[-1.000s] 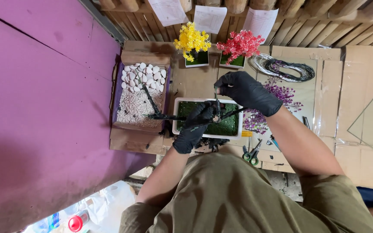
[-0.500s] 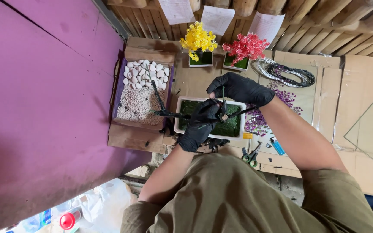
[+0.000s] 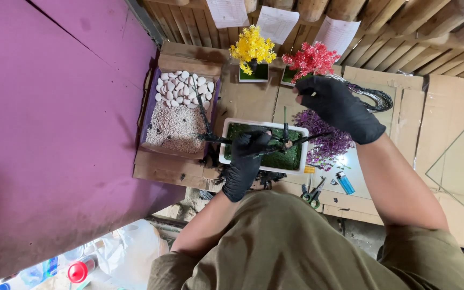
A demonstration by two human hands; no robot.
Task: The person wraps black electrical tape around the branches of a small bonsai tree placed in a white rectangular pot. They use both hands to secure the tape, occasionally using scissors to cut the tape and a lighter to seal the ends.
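Observation:
A white rectangular pot (image 3: 225,146) filled with green moss (image 3: 288,159) stands on the cardboard-covered bench. A bare black wire tree (image 3: 209,137) rises from it, its branches spreading sideways. My left hand (image 3: 245,161), in a black glove, grips the trunk over the moss. My right hand (image 3: 342,110), also gloved, is lifted away from the pot. It sits just below a small red-flowered tree (image 3: 310,59), fingers curled. I cannot see whether it holds anything.
A yellow-flowered tree (image 3: 252,47) stands beside the red one. A cardboard box holds white pebbles (image 3: 182,87) and fine gravel (image 3: 172,129). Purple blossom sprigs (image 3: 326,144), a wire coil (image 3: 376,99), scissors (image 3: 312,194) and a blue lighter (image 3: 345,183) lie right. A purple wall (image 3: 55,134) stands left.
My right hand left the black tree and moved up and right toward the red tree. My left hand kept its grip on the trunk.

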